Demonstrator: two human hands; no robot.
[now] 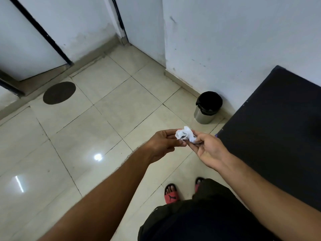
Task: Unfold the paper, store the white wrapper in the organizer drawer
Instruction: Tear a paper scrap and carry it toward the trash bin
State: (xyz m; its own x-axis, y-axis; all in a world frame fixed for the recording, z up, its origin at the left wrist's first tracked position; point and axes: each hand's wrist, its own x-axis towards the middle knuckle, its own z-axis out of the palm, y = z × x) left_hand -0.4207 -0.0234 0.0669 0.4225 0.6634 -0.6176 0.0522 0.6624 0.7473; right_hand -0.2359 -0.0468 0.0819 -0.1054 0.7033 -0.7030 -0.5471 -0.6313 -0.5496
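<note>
A small crumpled white paper (185,134) with dark print hangs between both hands, above the tiled floor. My left hand (165,143) pinches its left side with thumb and fingertips. My right hand (206,150) holds its right side, palm turned up, fingers curled around the paper. The paper is bunched up and its inside is hidden. No organizer drawer is in view.
A black tabletop (278,133) stands at the right. A steel bin with a black liner (207,106) sits against the white wall. A round brown mat (59,93) lies on the floor near a door. My feet in red slippers (171,193) are below.
</note>
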